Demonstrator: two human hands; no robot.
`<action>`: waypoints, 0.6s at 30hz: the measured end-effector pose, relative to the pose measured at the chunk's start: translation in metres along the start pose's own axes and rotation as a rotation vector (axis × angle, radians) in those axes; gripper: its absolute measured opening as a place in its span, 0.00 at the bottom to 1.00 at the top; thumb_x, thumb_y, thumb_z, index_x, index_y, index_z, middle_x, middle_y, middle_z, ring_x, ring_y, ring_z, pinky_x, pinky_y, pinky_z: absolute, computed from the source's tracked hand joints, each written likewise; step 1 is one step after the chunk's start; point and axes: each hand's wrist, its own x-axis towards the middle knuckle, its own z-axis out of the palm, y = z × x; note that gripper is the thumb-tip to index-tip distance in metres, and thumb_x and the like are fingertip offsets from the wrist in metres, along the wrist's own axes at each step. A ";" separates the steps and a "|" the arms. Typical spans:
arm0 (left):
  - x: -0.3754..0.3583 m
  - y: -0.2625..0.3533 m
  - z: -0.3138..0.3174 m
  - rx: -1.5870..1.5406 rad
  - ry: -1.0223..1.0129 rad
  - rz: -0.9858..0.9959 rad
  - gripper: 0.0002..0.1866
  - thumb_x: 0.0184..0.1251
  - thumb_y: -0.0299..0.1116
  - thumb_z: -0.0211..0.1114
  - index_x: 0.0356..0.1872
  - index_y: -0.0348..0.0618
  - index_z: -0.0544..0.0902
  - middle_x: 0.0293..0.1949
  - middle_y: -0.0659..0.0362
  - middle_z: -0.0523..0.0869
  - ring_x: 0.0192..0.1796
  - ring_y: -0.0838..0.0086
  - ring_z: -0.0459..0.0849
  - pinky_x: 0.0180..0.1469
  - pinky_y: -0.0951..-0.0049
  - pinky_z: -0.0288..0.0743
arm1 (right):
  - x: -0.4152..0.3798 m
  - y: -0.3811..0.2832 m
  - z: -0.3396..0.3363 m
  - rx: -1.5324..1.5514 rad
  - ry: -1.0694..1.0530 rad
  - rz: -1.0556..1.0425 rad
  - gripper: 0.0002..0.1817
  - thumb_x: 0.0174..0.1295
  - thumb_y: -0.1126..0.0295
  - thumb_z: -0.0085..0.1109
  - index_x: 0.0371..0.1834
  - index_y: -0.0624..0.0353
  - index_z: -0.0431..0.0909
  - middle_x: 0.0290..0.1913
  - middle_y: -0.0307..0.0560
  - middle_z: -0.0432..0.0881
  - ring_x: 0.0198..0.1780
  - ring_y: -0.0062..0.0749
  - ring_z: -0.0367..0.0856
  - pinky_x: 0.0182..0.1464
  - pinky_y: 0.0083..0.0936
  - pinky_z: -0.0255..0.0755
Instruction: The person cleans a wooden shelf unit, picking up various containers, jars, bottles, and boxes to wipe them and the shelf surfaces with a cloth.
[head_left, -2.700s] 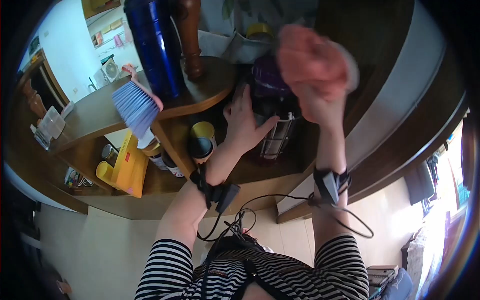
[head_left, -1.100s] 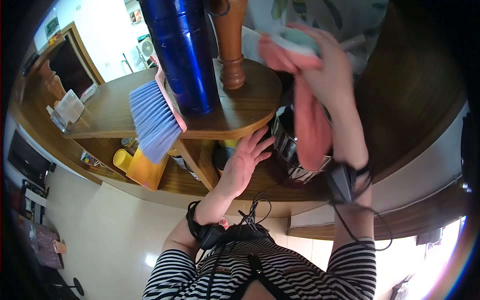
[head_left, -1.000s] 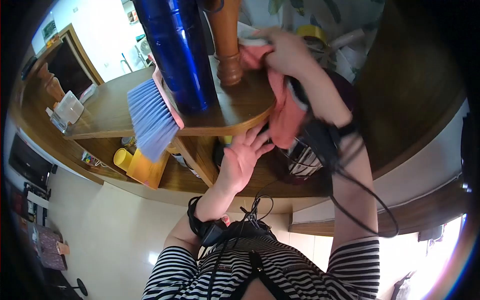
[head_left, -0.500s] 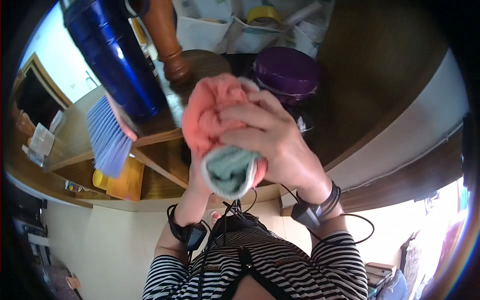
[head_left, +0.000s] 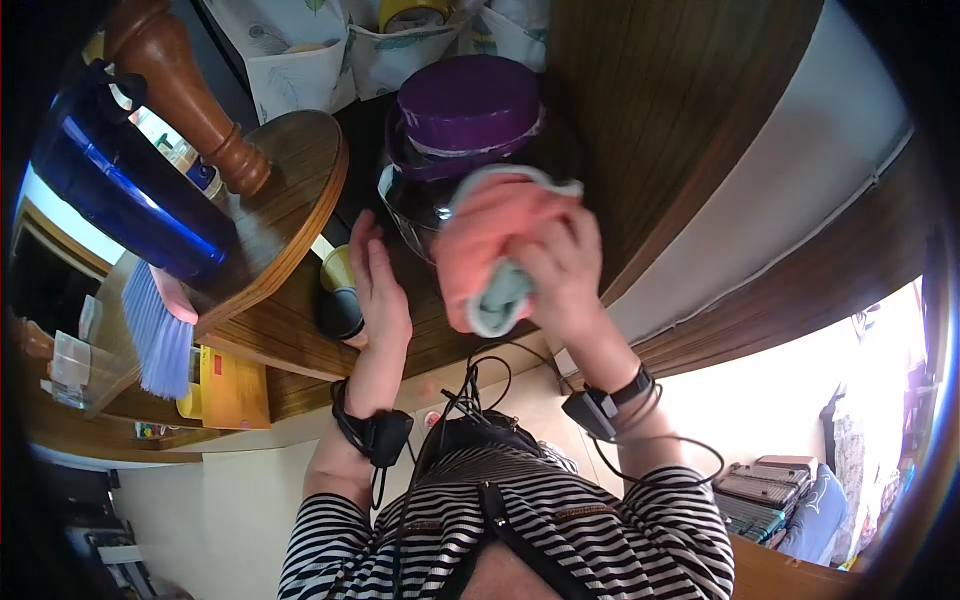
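My right hand [head_left: 560, 265] is wrapped round a bunched pink cloth [head_left: 490, 235] with a green inner side and white edging. The cloth is slightly blurred and hangs in front of a jar with a purple lid [head_left: 470, 105]. My left hand [head_left: 382, 295] is raised to the left of the cloth, apart from it, with its fingers extended and nothing in it. Beside my left hand, a dark and yellow cup [head_left: 342, 300] stands on the lower wooden shelf.
A rounded wooden shelf [head_left: 290, 170] at the left bears a blue bottle [head_left: 135, 185] and a turned wooden post [head_left: 190, 90]. A purple-bristled brush [head_left: 158, 330] hangs over its edge. Below is a yellow box [head_left: 232, 388]. Fabric pockets [head_left: 300, 75] hang at the back.
My left hand has come away from the cloth and opened. My right hand has moved right with the cloth. The view has shifted, showing more of the purple-lidded jar and the cup.
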 end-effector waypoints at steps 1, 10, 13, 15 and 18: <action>0.004 0.008 0.005 0.075 -0.049 0.073 0.28 0.82 0.41 0.49 0.75 0.41 0.61 0.74 0.50 0.64 0.74 0.62 0.63 0.74 0.61 0.56 | -0.009 0.010 -0.003 -0.009 0.054 0.094 0.22 0.40 0.62 0.70 0.41 0.57 0.81 0.50 0.52 0.80 0.55 0.57 0.75 0.54 0.46 0.72; 0.021 -0.003 0.021 0.580 -0.206 0.532 0.48 0.68 0.45 0.67 0.80 0.40 0.47 0.77 0.35 0.49 0.77 0.41 0.52 0.76 0.48 0.48 | 0.056 0.103 0.038 0.666 0.130 0.922 0.27 0.62 0.62 0.62 0.62 0.65 0.75 0.59 0.59 0.81 0.60 0.41 0.82 0.60 0.35 0.73; 0.022 -0.003 0.018 0.591 -0.224 0.545 0.48 0.69 0.47 0.67 0.80 0.40 0.47 0.78 0.35 0.49 0.78 0.41 0.51 0.76 0.48 0.47 | 0.036 0.077 0.046 0.645 0.257 0.900 0.25 0.60 0.63 0.62 0.60 0.63 0.77 0.58 0.56 0.81 0.59 0.44 0.81 0.60 0.37 0.73; 0.022 -0.003 0.021 0.596 -0.227 0.538 0.49 0.69 0.50 0.66 0.80 0.41 0.47 0.78 0.35 0.48 0.78 0.40 0.51 0.76 0.47 0.47 | -0.017 0.045 0.065 0.395 0.376 0.636 0.27 0.59 0.63 0.64 0.61 0.62 0.75 0.61 0.51 0.78 0.63 0.46 0.75 0.64 0.40 0.68; 0.013 0.006 0.021 0.585 -0.237 0.493 0.49 0.69 0.50 0.66 0.80 0.41 0.47 0.78 0.35 0.48 0.78 0.40 0.51 0.76 0.46 0.47 | -0.080 -0.018 0.047 0.197 -0.104 0.180 0.33 0.48 0.64 0.70 0.63 0.50 0.77 0.66 0.50 0.74 0.68 0.54 0.66 0.70 0.45 0.60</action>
